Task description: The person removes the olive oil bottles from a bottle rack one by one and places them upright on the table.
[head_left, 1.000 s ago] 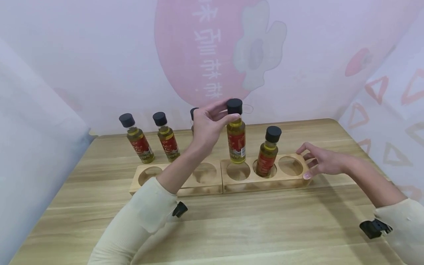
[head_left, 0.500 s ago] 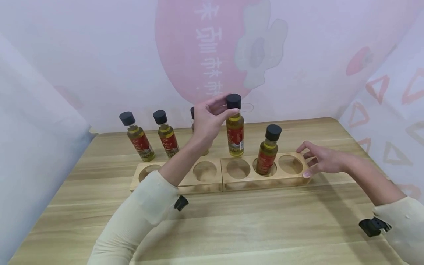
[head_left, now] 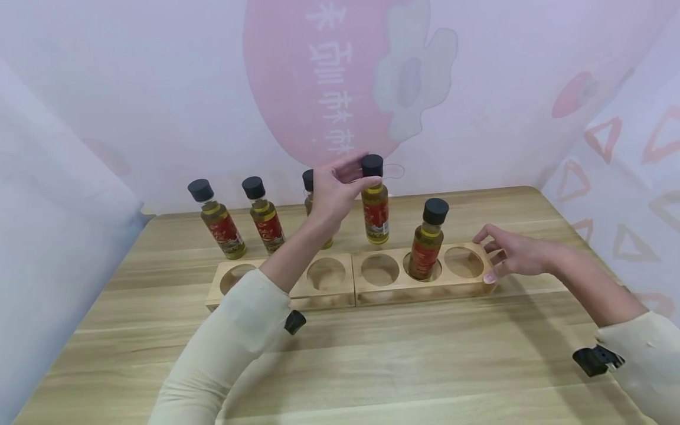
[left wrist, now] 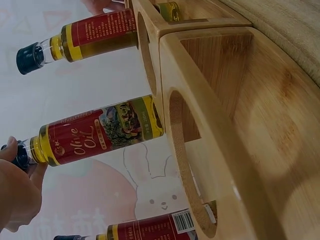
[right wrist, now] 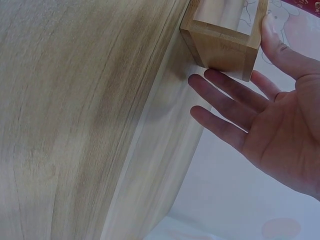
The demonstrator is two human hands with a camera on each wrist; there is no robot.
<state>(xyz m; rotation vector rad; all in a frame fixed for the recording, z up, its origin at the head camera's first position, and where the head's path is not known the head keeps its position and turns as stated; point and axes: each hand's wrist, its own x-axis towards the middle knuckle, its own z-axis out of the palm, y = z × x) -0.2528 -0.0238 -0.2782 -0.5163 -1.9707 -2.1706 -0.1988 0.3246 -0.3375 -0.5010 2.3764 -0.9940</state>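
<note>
My left hand [head_left: 334, 192] pinches the black cap and neck of an olive oil bottle [head_left: 376, 215] with a red label. The bottle is upright, its base just behind the right wooden rack [head_left: 425, 293]. In the left wrist view, this olive oil bottle's label [left wrist: 90, 131] faces the camera. Another olive oil bottle [head_left: 425, 251] stands in that rack's middle hole; the holes either side hold nothing. At the rack's right end my right hand [head_left: 515, 254] holds the corners, thumb in front and a finger at the back. Its other fingers [right wrist: 225, 105] extend past the end.
A second wooden rack [head_left: 324, 302] abuts on the left, partly hidden by my left forearm. Behind it stand three more bottles: one far left [head_left: 223, 230], one beside it [head_left: 268, 227], and one [head_left: 309, 203] mostly hidden by my left hand. A printed curtain [head_left: 478, 118] hangs behind the table.
The left hand has moved the bottle backward, from over the right rack's left hole to behind the rack. The right hand stays at the rack's end.
</note>
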